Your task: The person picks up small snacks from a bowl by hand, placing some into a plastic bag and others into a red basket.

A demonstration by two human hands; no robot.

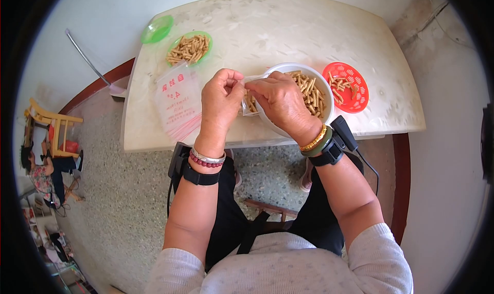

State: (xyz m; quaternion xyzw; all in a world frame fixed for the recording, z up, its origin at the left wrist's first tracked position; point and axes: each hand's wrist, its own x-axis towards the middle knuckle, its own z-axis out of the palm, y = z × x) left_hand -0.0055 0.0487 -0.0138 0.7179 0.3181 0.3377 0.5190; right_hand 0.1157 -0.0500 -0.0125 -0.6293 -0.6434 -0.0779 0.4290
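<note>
Two bare hands, close together but apart, over the near side of the table. Left hand (222,97): thumb and forefinger pinched on the upper edge of a clear bag (249,108). Right hand (283,97): fingertips bunched on the same edge, from the other side. The bag, one, hangs between them just beside the white bowl; thin, glossy plastic film, a small bundle of sticks inside.

Containers, four. One white bowl (330,99), round, smooth, deep, heaped with short tan sticks (312,92), too many to count. One red basket (362,95), plastic, rim pierced with small holes, a loose scatter of sticks within. Two green dishes: a green plate (210,44) piled with sticks, and a translucent green dish (157,29) near the table's far left corner.

Flat bags (177,106), an overlapping stack, number unclear; clear film, red print, red lines along the near end. Table (257,29): one, pale, faintly patterned top, curved far edge.

Wrists: two black straps, one each. Left, two bracelets, one silvery, one of dark red beads. Right, two, gold-coloured and green.
</note>
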